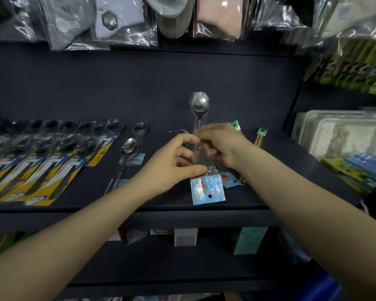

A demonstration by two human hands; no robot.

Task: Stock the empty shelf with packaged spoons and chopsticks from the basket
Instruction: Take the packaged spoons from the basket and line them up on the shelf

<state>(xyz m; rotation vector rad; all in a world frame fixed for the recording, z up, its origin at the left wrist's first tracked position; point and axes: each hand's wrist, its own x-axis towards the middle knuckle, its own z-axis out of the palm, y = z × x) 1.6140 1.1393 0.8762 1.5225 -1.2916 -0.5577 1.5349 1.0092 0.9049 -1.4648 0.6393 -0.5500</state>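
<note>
No label on the dark shelf (204, 72) was readable. Yellow-carded spoon packs (41, 170) lay in a row at its left, and chopstick packs (261, 135) right of the hands. Above the shelf's middle, the left hand (172, 164) and right hand (221, 146) both pinched a clear-sleeved spoon (200, 105), its bowl pointing away; a blue card (207, 190), print apparently a cartoon, hung nearest.

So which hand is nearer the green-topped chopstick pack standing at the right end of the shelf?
Right. The right hand is just left of the chopstick pack, pinching the wrapped spoon. The left hand is farther left, on the spoon's other side.
</note>
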